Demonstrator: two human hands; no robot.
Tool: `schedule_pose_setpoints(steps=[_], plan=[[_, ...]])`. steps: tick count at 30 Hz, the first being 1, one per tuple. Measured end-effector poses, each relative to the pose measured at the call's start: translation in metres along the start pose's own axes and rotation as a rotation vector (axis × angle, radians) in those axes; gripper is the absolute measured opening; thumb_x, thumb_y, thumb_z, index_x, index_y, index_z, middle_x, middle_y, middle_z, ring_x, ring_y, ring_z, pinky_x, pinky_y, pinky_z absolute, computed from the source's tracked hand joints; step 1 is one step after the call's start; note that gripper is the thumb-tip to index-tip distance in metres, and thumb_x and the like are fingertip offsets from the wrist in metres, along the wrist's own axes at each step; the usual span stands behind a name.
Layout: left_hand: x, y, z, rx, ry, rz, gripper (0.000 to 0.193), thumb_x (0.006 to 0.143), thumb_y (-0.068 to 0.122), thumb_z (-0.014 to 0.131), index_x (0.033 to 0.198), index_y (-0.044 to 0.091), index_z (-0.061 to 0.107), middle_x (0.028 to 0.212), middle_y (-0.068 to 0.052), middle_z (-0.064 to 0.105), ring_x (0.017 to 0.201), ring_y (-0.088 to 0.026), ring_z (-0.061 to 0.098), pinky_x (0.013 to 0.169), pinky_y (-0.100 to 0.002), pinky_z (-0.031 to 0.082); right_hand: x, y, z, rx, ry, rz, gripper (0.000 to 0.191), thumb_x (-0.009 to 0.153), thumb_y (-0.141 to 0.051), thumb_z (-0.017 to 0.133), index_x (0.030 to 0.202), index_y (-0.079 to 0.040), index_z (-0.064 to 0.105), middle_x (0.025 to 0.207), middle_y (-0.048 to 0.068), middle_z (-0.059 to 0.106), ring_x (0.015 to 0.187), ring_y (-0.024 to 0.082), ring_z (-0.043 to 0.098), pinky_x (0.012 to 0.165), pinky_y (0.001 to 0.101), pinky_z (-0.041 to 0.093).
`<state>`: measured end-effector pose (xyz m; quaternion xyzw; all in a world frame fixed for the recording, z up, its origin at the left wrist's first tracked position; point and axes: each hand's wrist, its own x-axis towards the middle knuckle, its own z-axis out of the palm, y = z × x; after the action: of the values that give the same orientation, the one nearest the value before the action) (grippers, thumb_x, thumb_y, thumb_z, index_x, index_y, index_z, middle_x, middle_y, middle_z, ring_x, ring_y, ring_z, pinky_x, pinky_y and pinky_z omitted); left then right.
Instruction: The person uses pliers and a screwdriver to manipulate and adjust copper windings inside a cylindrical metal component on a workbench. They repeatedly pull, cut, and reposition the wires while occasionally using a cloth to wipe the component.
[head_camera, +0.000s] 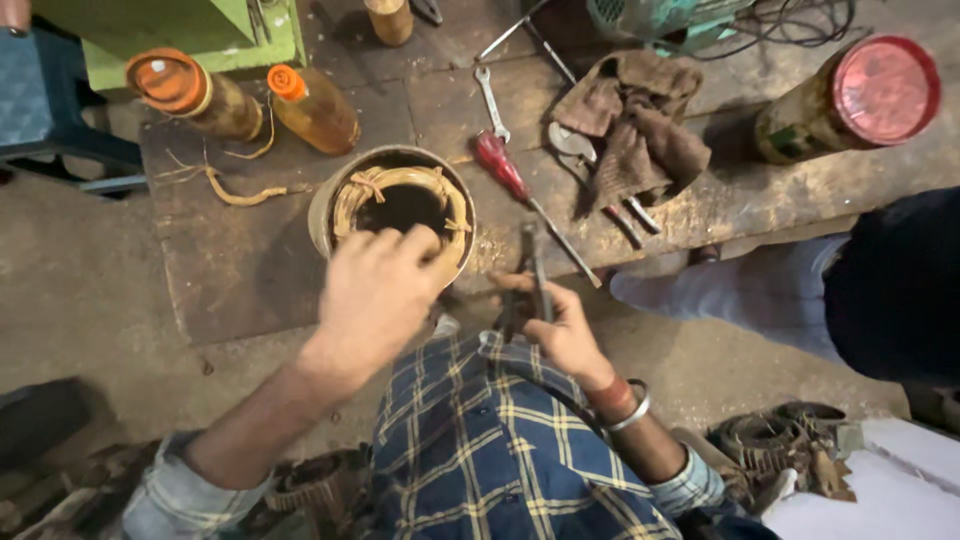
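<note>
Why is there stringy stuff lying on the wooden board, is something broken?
Loose tan cord scraps lie scattered on the wooden board left of the motor stator. The left hand rests on its rim; the right hand holds pliers. Nothing looks spilled.

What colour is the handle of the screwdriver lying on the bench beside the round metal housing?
Red. The screwdriver handle is translucent red, seen best in the head view, just right of the round metal housing.
</note>
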<state>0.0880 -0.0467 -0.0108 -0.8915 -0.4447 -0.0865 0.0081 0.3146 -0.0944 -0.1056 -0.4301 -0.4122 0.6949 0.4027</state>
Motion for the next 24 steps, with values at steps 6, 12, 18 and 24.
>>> schedule_pose_setpoints(steps=[6,12,18,24], plan=[[-0.004,0.004,0.006,0.094,0.076,0.122,0.026,0.078,0.019,0.062,0.100,0.007,0.071,0.094,-0.003,0.061,0.086,-0.021,0.063,0.085,-0.041,0.052,-0.004,0.006,0.017,0.115,-0.177,0.077,0.078,0.073,0.013,0.050,0.150,0.002,0.055,0.138,0.015,0.061,0.121,0.020,0.058,0.100,0.0327,0.049],[-0.002,0.002,0.013,0.183,0.144,0.176,0.022,0.078,0.019,0.062,0.094,0.005,0.068,0.089,-0.006,0.058,0.084,-0.022,0.059,0.083,-0.039,0.051,-0.014,0.005,0.006,0.318,-0.372,0.010,0.090,0.077,-0.013,0.070,0.157,0.004,0.036,0.158,0.019,0.047,0.145,0.030,0.049,0.124,0.0446,0.038],[0.001,-0.021,0.024,-0.147,0.219,0.128,0.022,0.081,0.014,0.060,0.100,0.004,0.065,0.095,-0.010,0.057,0.085,-0.027,0.059,0.071,-0.041,0.046,-0.026,-0.005,-0.009,0.461,-0.482,-0.028,0.105,0.079,-0.038,0.082,0.159,0.006,0.031,0.161,0.022,0.041,0.148,0.033,0.044,0.126,0.0556,0.033],[-0.008,-0.032,0.030,-0.226,0.167,0.116,0.017,0.087,0.011,0.064,0.100,0.001,0.062,0.095,-0.013,0.056,0.085,-0.031,0.060,0.072,-0.043,0.048,-0.022,0.000,0.005,0.609,-0.662,0.156,0.098,0.075,-0.031,0.082,0.153,0.008,0.038,0.166,0.021,0.034,0.151,0.032,0.037,0.124,0.0603,0.034]])
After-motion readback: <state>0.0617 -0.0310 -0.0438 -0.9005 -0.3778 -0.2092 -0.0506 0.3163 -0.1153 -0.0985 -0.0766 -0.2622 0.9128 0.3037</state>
